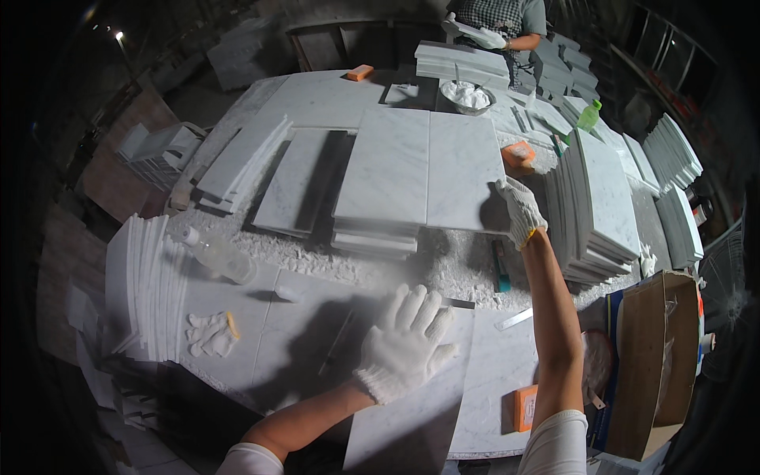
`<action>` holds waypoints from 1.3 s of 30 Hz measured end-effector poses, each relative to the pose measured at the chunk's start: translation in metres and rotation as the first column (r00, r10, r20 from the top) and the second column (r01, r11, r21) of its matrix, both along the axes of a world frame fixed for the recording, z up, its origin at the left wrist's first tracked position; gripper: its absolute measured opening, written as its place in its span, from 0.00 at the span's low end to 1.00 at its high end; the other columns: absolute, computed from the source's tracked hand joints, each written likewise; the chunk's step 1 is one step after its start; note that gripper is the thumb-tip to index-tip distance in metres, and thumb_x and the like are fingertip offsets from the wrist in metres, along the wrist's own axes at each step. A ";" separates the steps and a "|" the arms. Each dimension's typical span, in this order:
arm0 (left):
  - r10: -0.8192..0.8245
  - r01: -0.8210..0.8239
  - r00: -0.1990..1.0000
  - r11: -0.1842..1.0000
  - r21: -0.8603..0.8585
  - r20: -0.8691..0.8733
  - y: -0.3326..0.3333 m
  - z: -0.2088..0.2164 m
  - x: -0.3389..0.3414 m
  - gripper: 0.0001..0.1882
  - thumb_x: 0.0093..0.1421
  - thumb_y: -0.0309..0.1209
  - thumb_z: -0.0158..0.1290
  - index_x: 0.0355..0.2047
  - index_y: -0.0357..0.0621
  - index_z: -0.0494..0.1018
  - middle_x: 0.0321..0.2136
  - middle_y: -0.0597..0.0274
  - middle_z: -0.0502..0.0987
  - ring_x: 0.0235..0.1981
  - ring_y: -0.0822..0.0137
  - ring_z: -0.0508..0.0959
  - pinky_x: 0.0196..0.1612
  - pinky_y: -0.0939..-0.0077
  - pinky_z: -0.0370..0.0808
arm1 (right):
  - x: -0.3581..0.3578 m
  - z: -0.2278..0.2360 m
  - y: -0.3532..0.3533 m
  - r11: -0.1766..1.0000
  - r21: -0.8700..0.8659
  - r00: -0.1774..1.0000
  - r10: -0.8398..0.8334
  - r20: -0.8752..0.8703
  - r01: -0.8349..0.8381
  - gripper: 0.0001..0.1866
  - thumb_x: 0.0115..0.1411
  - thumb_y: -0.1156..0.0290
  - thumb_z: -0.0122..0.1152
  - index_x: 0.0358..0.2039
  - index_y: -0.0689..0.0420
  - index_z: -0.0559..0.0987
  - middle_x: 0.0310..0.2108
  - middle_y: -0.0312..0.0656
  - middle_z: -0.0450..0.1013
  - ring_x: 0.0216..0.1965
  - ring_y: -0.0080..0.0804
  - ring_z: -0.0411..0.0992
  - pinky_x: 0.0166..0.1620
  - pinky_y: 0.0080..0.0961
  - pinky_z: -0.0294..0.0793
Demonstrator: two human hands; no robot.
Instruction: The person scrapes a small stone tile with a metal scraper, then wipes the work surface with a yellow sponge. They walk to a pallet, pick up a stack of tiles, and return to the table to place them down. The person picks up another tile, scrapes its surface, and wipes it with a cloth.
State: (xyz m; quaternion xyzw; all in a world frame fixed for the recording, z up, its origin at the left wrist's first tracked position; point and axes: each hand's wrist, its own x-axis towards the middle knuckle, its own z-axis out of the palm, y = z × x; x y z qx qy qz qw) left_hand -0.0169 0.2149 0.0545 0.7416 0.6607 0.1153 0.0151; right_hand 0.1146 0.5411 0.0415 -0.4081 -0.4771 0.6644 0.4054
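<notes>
My right hand [522, 212], in a white knitted glove, grips the near right edge of a white marble tile [465, 158]. That tile lies flush beside a second marble tile [388, 158], which rests on a short stack of tiles [376, 240]. My left hand [404, 344], gloved too, is held palm down with its fingers spread over the near part of the table. A slab [412, 427] lies below it, and a flat dark blade [459, 303] shows by its fingertips. Whether the left palm touches anything is hidden.
Upright tiles stand at the right [598, 198] and left [138, 293]. A clear bottle [222, 257], spare gloves [212, 334], a green-handled tool [501, 269] and a cardboard box [649, 364] surround the work. Beyond a bowl of white paste [467, 96], another person [499, 24] holds a tile.
</notes>
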 end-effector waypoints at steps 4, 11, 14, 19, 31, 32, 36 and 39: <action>-0.028 0.028 1.000 0.997 0.068 0.004 0.001 0.009 0.000 0.33 0.69 0.56 0.42 0.65 0.46 0.67 0.67 0.53 0.65 0.70 0.50 0.58 0.74 0.46 0.44 | -0.002 -0.003 -0.001 1.000 -0.027 1.000 -0.017 -0.026 0.016 0.14 0.70 0.66 0.58 0.53 0.58 0.81 0.44 0.30 0.78 0.44 0.22 0.74 0.49 0.23 0.74; -0.047 0.033 0.997 0.977 0.209 0.063 0.004 0.017 0.000 0.32 0.54 0.51 0.60 0.53 0.44 0.75 0.60 0.49 0.70 0.64 0.46 0.66 0.68 0.44 0.61 | -0.001 -0.008 0.001 1.000 -0.016 0.998 -0.003 -0.057 0.002 0.15 0.72 0.64 0.57 0.52 0.58 0.80 0.42 0.31 0.77 0.42 0.22 0.74 0.47 0.23 0.74; -0.054 0.040 0.997 0.976 0.214 0.058 0.004 0.017 0.000 0.31 0.54 0.50 0.60 0.53 0.44 0.75 0.60 0.50 0.69 0.63 0.46 0.66 0.67 0.44 0.61 | -0.001 -0.012 0.002 1.000 -0.008 0.997 -0.011 -0.082 0.010 0.14 0.72 0.64 0.56 0.50 0.59 0.80 0.40 0.31 0.77 0.40 0.21 0.73 0.45 0.22 0.75; -0.064 0.047 0.996 0.972 0.230 0.068 0.004 0.016 -0.001 0.31 0.53 0.50 0.61 0.53 0.44 0.74 0.60 0.51 0.69 0.63 0.47 0.66 0.68 0.45 0.61 | -0.001 -0.014 0.005 1.000 -0.016 0.996 -0.009 -0.094 0.007 0.13 0.72 0.64 0.56 0.49 0.58 0.81 0.39 0.30 0.76 0.38 0.20 0.73 0.42 0.22 0.75; -0.025 0.027 1.000 0.988 0.152 -0.017 0.001 0.012 0.001 0.32 0.63 0.55 0.51 0.58 0.47 0.73 0.65 0.51 0.67 0.68 0.50 0.63 0.74 0.48 0.51 | 0.000 -0.006 -0.001 1.000 0.002 0.997 0.021 -0.080 -0.020 0.13 0.73 0.65 0.56 0.50 0.59 0.81 0.40 0.31 0.78 0.40 0.20 0.74 0.44 0.21 0.75; -0.022 0.030 0.998 0.992 0.123 -0.060 0.001 0.012 0.000 0.32 0.63 0.55 0.50 0.59 0.47 0.73 0.66 0.51 0.67 0.68 0.50 0.63 0.74 0.48 0.51 | 0.001 -0.006 0.000 0.999 -0.006 0.996 0.032 -0.088 -0.032 0.13 0.73 0.65 0.56 0.50 0.59 0.80 0.40 0.31 0.78 0.40 0.21 0.75 0.44 0.22 0.75; -0.007 0.017 0.998 0.988 0.153 -0.069 0.001 0.007 0.000 0.32 0.64 0.55 0.49 0.59 0.47 0.73 0.66 0.52 0.67 0.69 0.51 0.63 0.74 0.48 0.49 | 0.000 -0.007 0.003 0.999 0.000 0.992 0.051 -0.112 -0.051 0.15 0.71 0.64 0.57 0.51 0.60 0.81 0.43 0.33 0.78 0.44 0.23 0.74 0.48 0.24 0.74; 0.002 0.010 0.997 0.985 0.171 -0.071 0.002 0.004 0.001 0.31 0.64 0.55 0.49 0.59 0.47 0.73 0.66 0.52 0.68 0.69 0.51 0.63 0.74 0.49 0.49 | -0.002 -0.008 0.004 1.000 -0.012 0.997 -0.005 -0.074 0.005 0.14 0.71 0.65 0.57 0.50 0.59 0.81 0.41 0.33 0.79 0.40 0.23 0.75 0.45 0.23 0.76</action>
